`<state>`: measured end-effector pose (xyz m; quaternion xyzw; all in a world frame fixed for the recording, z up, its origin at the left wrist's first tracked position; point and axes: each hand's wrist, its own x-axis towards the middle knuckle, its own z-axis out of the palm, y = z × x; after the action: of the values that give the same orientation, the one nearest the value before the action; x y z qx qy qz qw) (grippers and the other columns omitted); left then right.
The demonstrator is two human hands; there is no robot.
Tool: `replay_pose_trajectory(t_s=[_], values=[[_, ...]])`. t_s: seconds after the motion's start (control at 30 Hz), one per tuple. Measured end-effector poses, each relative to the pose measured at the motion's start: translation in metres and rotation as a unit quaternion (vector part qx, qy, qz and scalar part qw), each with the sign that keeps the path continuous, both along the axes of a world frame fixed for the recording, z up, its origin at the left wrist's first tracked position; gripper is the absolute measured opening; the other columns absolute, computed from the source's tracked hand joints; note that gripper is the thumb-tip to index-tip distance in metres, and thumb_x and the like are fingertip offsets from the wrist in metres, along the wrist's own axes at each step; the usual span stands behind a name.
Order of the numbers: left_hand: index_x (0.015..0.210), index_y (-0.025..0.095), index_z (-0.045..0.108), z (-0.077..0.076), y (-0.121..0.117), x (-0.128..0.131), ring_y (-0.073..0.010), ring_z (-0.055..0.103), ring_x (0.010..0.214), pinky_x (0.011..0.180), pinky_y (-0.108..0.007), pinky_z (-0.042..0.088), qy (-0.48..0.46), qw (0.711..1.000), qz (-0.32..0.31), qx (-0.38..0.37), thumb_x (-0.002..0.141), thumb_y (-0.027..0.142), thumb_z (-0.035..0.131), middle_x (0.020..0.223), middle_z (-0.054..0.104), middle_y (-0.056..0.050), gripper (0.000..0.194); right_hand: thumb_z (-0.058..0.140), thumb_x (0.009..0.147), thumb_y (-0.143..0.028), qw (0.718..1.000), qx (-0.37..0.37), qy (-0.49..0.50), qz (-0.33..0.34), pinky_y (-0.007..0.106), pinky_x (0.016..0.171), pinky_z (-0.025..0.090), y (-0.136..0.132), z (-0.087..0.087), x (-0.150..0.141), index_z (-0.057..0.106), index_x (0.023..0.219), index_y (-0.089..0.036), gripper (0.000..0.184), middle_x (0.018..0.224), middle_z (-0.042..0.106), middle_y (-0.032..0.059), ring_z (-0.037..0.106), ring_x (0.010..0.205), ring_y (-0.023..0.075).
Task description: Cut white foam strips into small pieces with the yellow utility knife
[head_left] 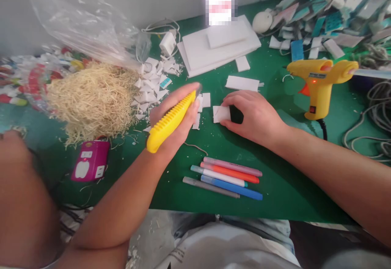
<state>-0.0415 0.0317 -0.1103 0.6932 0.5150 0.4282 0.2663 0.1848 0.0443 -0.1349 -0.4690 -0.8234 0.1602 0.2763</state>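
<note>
My left hand (180, 122) is closed around a yellow utility knife (171, 121), its dark tip pointing up and away from me. With thumb and fingertips, my right hand (253, 112) pinches a small white foam board piece (220, 114) at its right edge, low over the green table. Small white cut pieces (206, 100) lie between the two hands, partly behind the left one. A longer white strip (242, 83) lies just beyond my right hand. Whether the knife's blade is out cannot be made out.
Several markers (230, 171) lie in front of me. A yellow glue gun (317, 84) with a glowing light stands right. White boards (220, 45) are stacked behind. Left are straw-like shreds (94, 98), white scraps (149, 84) and a magenta socket box (91, 160). Another person's arm (27, 204) reaches in.
</note>
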Motion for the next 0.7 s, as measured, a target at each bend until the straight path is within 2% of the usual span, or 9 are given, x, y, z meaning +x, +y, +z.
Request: replay_pose_trajectory(t_s=[0.07, 0.23, 0.3, 0.43, 0.57, 0.7], values=[[0.134, 0.026, 0.068, -0.007, 0.001, 0.002, -0.0102, 0.066, 0.058, 0.059, -0.023, 0.058, -0.037, 0.999, 0.014, -0.005, 0.096, 0.041, 0.068, 0.089, 0.077, 0.000, 0.041, 0.068, 0.081, -0.026, 1.000, -0.014, 0.022, -0.009, 0.048, 0.095, 0.053, -0.001, 0.002, -0.001, 0.071, 0.105, -0.022, 0.025, 0.107, 0.076, 0.0090, 0.069, 0.105, 0.0298], [0.120, 0.030, 0.076, -0.024, 0.005, 0.011, -0.0083, 0.061, 0.054, 0.053, -0.022, 0.057, -0.110, 0.994, -0.021, -0.001, 0.091, 0.038, 0.076, 0.086, 0.075, 0.001, 0.031, 0.062, 0.082, -0.020, 0.984, -0.106, 0.145, -0.004, 0.036, 0.080, 0.057, -0.006, 0.010, -0.005, 0.072, 0.099, -0.023, 0.020, 0.096, 0.075, 0.0032, 0.068, 0.083, 0.0192], [0.119, 0.030, 0.077, -0.023, 0.004, 0.014, -0.0079, 0.059, 0.052, 0.051, -0.021, 0.056, -0.130, 0.991, -0.020, -0.022, 0.089, 0.039, 0.077, 0.083, 0.074, 0.001, 0.031, 0.065, 0.081, -0.023, 0.969, -0.148, 0.200, -0.003, 0.033, 0.075, 0.058, -0.007, 0.012, -0.007, 0.072, 0.104, -0.022, 0.024, 0.092, 0.073, 0.0015, 0.066, 0.076, 0.0160], [0.116, 0.028, 0.078, -0.016, 0.000, 0.018, -0.0082, 0.058, 0.050, 0.047, -0.022, 0.055, -0.152, 0.987, -0.018, -0.039, 0.086, 0.042, 0.081, 0.080, 0.073, 0.000, 0.033, 0.070, 0.079, -0.023, 0.945, -0.203, 0.258, -0.001, 0.030, 0.070, 0.058, -0.006, 0.013, -0.009, 0.065, 0.124, -0.023, 0.046, 0.086, 0.069, -0.0018, 0.062, 0.069, 0.0131], [0.109, 0.028, 0.080, -0.012, -0.001, 0.019, -0.0074, 0.057, 0.051, 0.049, -0.022, 0.053, -0.168, 0.984, -0.024, -0.055, 0.084, 0.034, 0.081, 0.083, 0.075, 0.001, 0.026, 0.071, 0.079, -0.021, 0.942, -0.207, 0.264, 0.019, 0.031, 0.071, 0.058, -0.005, 0.015, -0.009, 0.060, 0.133, -0.021, 0.055, 0.086, 0.068, -0.0014, 0.062, 0.074, 0.0142], [0.104, 0.026, 0.081, -0.009, 0.002, 0.017, -0.0080, 0.055, 0.047, 0.047, -0.022, 0.049, -0.192, 0.972, -0.022, -0.130, 0.084, 0.032, 0.080, 0.065, 0.069, 0.003, 0.022, 0.073, 0.080, -0.024, 0.939, -0.204, 0.274, 0.036, 0.032, 0.073, 0.057, -0.006, 0.017, -0.007, 0.058, 0.138, -0.022, 0.060, 0.092, 0.069, 0.0004, 0.063, 0.078, 0.0151]])
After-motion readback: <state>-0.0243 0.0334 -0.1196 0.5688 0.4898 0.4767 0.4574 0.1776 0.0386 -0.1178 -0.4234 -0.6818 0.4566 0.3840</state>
